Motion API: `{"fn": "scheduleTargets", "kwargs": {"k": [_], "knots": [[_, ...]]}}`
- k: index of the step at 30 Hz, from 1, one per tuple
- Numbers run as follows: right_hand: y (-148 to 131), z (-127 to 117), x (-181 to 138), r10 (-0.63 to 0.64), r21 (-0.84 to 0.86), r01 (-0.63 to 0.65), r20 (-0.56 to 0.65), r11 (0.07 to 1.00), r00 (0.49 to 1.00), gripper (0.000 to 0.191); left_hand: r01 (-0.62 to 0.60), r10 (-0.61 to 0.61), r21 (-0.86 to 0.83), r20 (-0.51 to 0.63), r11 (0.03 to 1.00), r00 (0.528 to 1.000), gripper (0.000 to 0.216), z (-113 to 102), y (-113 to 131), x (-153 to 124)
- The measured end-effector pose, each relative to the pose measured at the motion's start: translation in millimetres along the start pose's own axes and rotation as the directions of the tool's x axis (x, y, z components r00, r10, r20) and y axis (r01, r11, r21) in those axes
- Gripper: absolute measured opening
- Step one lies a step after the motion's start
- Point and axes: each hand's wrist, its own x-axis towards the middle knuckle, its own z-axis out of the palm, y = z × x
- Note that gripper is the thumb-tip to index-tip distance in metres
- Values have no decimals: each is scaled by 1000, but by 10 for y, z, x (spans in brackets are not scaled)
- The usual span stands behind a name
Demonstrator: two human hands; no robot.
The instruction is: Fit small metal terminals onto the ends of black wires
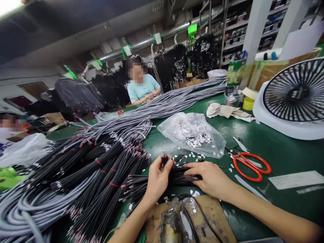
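My left hand [157,179] pinches the ends of a small bundle of black wires [177,175] lying on the green table [273,152]. My right hand [211,179] lies over the same bundle from the right, with its fingers closed on the wires. Small metal terminals [187,156] are scattered just beyond my hands. A clear plastic bag [194,133] with more terminals lies behind them.
Large heaps of black cables [96,168] and grey cables [152,111] fill the left side. Red-handled scissors [249,165] lie at the right, a white fan [296,98] beyond. A worn board [210,216] lies under my wrists. Two other people sit across the table.
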Motion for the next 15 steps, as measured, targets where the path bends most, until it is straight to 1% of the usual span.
{"fn": "scheduleTargets", "kwargs": {"k": [1,3,5,7,9,11,13,14,15], "knots": [[6,15,-7,8,-50,-6,28,999,1000,28,22,-30,-121,-62,992,998,18,2,-6,1],[17,48,-17,14,-115,-7,61,993,998,30,6,-58,-308,-162,951,985,18,7,-1,-2],[17,64,-25,8,-152,3,71,988,997,32,-54,-39,-383,-230,922,972,17,18,23,-9],[5,41,-30,3,-160,12,90,987,996,30,-83,-9,-363,-243,928,970,18,38,53,-18],[-7,-27,-33,-4,-139,21,115,990,993,25,-46,-2,-279,-171,959,985,22,67,72,-27],[-13,-119,-34,-9,-96,18,87,995,996,19,16,-23,-173,-37,985,999,25,93,73,-34],[-18,-206,-40,-2,-58,3,19,998,1000,19,65,-58,-78,87,995,995,28,106,60,-39],[-23,-241,-47,2,-49,-2,4,999,1000,18,82,-76,-36,134,996,988,29,106,52,-42],[-32,-268,-58,1,-49,0,19,999,1000,18,91,-91,7,171,996,981,29,102,45,-45]]}}
